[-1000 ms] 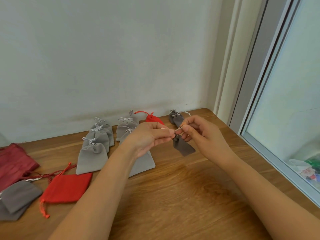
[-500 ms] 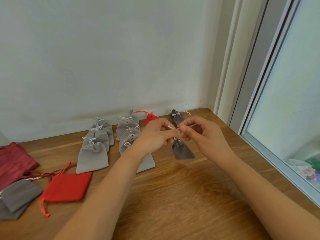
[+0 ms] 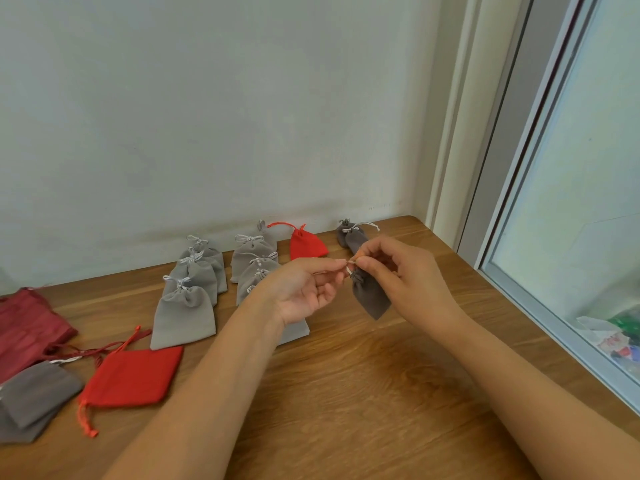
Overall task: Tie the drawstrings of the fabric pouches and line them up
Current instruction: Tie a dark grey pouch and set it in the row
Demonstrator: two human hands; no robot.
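Note:
A small dark grey pouch [image 3: 370, 296] hangs above the wooden table [image 3: 363, 393], held by its white drawstring [image 3: 350, 266]. My left hand [image 3: 304, 289] pinches one end of the drawstring with palm turned up. My right hand [image 3: 401, 271] pinches the other end at the pouch's neck. Tied pouches lie in rows by the wall: light grey pouches [image 3: 183, 315], a second light grey column [image 3: 252, 258], a small red pouch [image 3: 306, 244] and dark grey pouches [image 3: 353, 235].
At the left lie untied pouches: a red pouch [image 3: 133, 375], dark grey pouches [image 3: 33, 396] and a dark red pouch [image 3: 27, 327]. A wall runs behind the table. A window frame [image 3: 519, 237] borders the right edge.
My left hand has turned palm up and opened its lower fingers while still pinching the string. The hanging pouch swung slightly right and tilted. Both hands stay at the same spot.

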